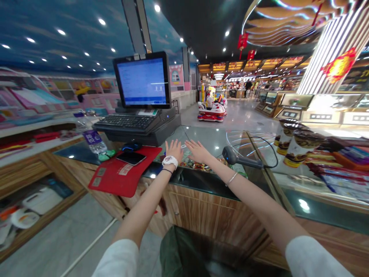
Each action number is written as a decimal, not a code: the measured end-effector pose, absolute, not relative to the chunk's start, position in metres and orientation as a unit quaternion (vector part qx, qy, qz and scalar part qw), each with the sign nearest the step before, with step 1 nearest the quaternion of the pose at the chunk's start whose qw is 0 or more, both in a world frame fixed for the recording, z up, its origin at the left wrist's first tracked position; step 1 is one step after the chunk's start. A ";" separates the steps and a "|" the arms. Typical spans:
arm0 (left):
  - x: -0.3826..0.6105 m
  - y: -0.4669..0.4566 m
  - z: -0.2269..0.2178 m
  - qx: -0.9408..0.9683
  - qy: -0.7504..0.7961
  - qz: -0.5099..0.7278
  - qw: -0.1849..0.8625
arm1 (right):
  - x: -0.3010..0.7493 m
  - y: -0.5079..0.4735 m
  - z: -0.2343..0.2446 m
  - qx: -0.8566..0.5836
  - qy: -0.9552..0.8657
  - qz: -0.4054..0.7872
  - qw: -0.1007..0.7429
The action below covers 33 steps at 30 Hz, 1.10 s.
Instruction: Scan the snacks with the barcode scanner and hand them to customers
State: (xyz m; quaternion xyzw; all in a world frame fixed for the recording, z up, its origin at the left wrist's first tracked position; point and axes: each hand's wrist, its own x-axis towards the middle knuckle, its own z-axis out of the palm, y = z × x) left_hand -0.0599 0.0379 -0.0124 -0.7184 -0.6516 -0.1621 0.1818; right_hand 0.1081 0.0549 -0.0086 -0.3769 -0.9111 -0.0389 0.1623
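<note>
Both my hands reach forward over the glass-topped counter (187,135), side by side and palms down. My left hand (173,152), with a white watch at the wrist, has its fingers spread and holds nothing. To its left lies a red mat (115,181) with a dark phone (131,157) on it and a mouse (132,147) at its back edge. My right hand (198,151) is also flat with its fingers stretched out, and nothing is in it. Right of that hand, a handheld barcode scanner (240,157) rests on the counter with its cable looping behind.
A monitor (142,81) and a black keyboard (125,121) stand at the back left. Near them is a water bottle (93,140). On the right are printed cups (301,148) and packaged snacks (343,173). A white and red ride-on toy (211,109) stands on the floor beyond.
</note>
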 end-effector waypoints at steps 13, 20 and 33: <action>-0.072 0.043 -0.024 -0.689 -0.712 -0.100 0.090 | 0.072 0.081 -0.030 -0.481 -0.865 0.133 0.052; -0.075 0.045 -0.030 -0.708 -0.690 -0.130 0.082 | 0.075 0.086 -0.039 -0.465 -0.874 0.124 0.075; -0.077 0.050 -0.025 -0.729 -0.662 -0.138 0.102 | 0.090 0.080 -0.032 -0.441 -0.875 0.049 0.195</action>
